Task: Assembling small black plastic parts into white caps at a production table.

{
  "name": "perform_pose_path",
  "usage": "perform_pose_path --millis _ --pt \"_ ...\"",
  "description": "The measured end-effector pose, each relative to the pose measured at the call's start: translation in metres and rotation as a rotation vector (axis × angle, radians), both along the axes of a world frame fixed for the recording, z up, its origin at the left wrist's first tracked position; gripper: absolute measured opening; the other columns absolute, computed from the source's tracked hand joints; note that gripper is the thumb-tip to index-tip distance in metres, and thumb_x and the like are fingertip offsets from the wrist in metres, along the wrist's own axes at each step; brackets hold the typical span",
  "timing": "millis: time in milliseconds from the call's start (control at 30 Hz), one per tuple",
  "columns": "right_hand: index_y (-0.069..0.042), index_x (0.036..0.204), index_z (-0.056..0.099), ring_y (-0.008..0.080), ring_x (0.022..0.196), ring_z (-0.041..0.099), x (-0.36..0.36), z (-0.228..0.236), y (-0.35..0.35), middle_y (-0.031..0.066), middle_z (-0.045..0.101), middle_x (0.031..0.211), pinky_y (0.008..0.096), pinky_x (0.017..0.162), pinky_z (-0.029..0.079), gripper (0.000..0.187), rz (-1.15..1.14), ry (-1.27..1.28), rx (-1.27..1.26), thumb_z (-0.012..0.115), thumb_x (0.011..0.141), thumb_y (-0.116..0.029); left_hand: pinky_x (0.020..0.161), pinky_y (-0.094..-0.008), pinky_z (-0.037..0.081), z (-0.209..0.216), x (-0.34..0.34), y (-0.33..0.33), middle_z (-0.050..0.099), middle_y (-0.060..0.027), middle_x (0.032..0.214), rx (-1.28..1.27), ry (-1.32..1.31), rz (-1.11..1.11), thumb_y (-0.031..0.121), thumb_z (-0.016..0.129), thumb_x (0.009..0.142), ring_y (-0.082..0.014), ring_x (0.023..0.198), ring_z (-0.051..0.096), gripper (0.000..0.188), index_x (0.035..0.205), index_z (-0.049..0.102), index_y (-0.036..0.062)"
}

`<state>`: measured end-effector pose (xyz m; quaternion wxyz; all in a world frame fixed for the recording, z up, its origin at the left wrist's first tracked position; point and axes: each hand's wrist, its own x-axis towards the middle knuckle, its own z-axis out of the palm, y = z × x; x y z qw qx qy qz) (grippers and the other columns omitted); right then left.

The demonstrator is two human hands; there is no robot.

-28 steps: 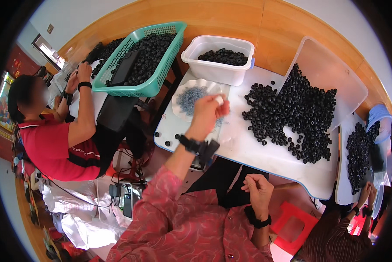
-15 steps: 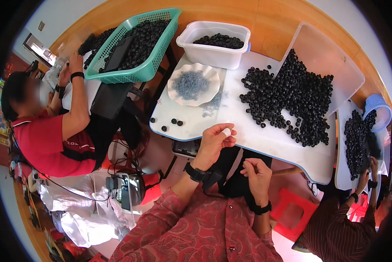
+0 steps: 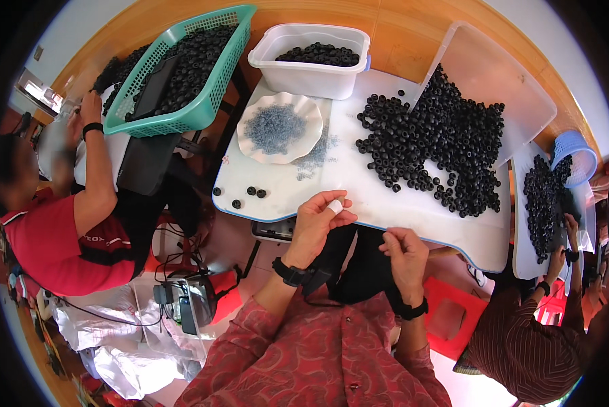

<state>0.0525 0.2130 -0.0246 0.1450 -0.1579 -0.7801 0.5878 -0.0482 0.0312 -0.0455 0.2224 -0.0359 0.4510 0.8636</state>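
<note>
My left hand (image 3: pixel 315 229) is at the front edge of the white table (image 3: pixel 372 197), its fingers pinched together. A white wrap (image 3: pixel 335 206) covers one fingertip. Lower and to the right, my right hand (image 3: pixel 406 260) also has thumb and fingers pressed together by the table edge. Whatever either pinch holds is too small to make out. Beyond my hands, small black ring-shaped parts (image 3: pixel 460 136) lie in a big pile. A scalloped white dish (image 3: pixel 311 142) of tiny clear grey-blue pieces (image 3: pixel 274 129) stands at left, with some spilled beside it.
Several loose black parts (image 3: pixel 251 191) sit at the table's left corner. Behind are a white tub (image 3: pixel 318 78), a clear bin (image 3: pixel 521 102) on its side and a green basket (image 3: pixel 203 119). A person in red (image 3: pixel 67 230) works at left, another in stripes (image 3: pixel 521 346) at right.
The whole view has shifted, so the table sits further left and higher. My right hand has risen towards the table edge and moved away from my left hand. Both stay pinched.
</note>
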Motion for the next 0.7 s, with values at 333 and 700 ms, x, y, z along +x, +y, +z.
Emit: perform_pose_path --millis 333,700 --pt "0.0 0.105 0.065 0.025 0.089 0.059 -0.074 0.025 0.057 0.0113 0.065 0.103 0.0332 0.078 0.048 0.021 -0.103 0.205 0.771 0.062 0.085 0.002 0.08 -0.034 0.059 -0.004 -0.001 -0.002 0.065 -0.0133 0.106 -0.027 0.015 -0.033 0.005 0.053 0.098 -0.0221 0.082 0.071 0.024 0.12 0.06 -0.0009" --pt "-0.006 0.106 0.068 0.027 0.1 0.058 -0.098 0.017 0.071 0.0064 0.065 0.11 0.0414 0.09 0.041 0.024 -0.066 -0.013 0.952 0.068 0.082 -0.007 0.087 -0.0337 0.059 0.017 0.0 0.016 0.061 -0.0152 0.116 0.007 0.013 -0.235 0.003 0.051 0.098 -0.0239 0.098 0.068 0.029 0.127 0.056 -0.0028"
